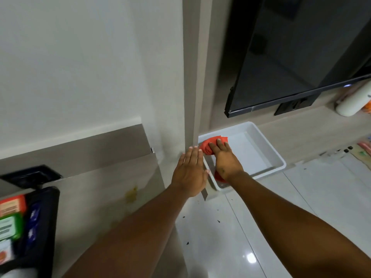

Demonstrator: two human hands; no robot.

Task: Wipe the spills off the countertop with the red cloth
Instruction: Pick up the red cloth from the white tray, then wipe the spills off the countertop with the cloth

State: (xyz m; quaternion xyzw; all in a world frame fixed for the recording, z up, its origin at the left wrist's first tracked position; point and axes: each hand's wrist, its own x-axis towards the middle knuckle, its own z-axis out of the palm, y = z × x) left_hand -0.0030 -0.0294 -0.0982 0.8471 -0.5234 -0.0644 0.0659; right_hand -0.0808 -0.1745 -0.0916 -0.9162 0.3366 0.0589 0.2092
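Note:
The red cloth lies bunched in the near-left corner of a white plastic tub. My right hand is down in the tub with its fingers closed over the cloth; a bit of red also shows under my wrist. Just to its left, my left hand hovers flat with fingers apart and holds nothing, beside the tub's left rim. A yellowish spill stains the pale countertop at lower left, well short of both hands.
A grey wall pillar rises behind the hands. A black screen hangs at upper right, a white bottle beyond it. A black tray of packets sits at lower left. Dark crumbs dot the glossy floor tiles.

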